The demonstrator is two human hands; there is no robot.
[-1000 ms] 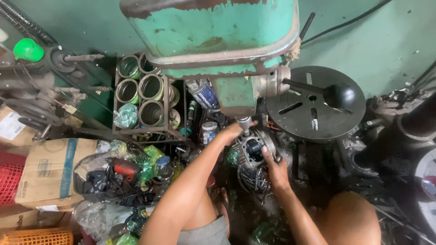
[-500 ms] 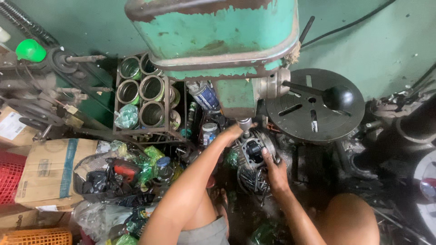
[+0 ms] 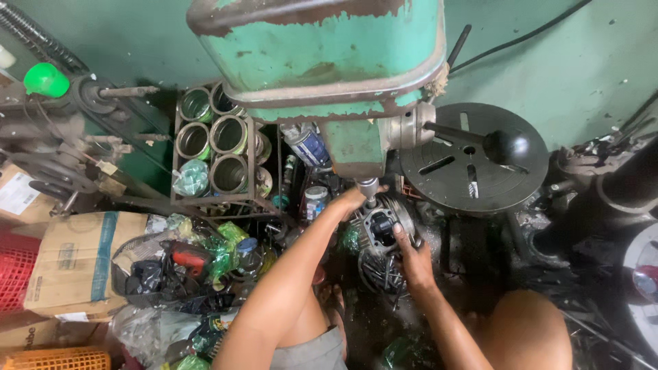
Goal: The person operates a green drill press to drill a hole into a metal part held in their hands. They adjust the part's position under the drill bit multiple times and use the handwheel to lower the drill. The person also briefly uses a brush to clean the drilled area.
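A green, rust-chipped drill press rises in front of me. Under its spindle sits a finned metal engine cylinder with a dark bore. My left hand reaches up to the spindle's chuck and grips it from the left. My right hand holds the cylinder's lower right side, fingers curled on the fins. My bare knee shows at the lower right.
A rack of empty tin cans stands left of the press. A round slotted black table and a ball-ended feed lever lie right. Cardboard boxes, bags, bottles and a red tool clutter the floor on the left.
Both hands stay at the spindle and the cylinder. The view has shifted slightly; the right hand sits a little lower on the cylinder's side.
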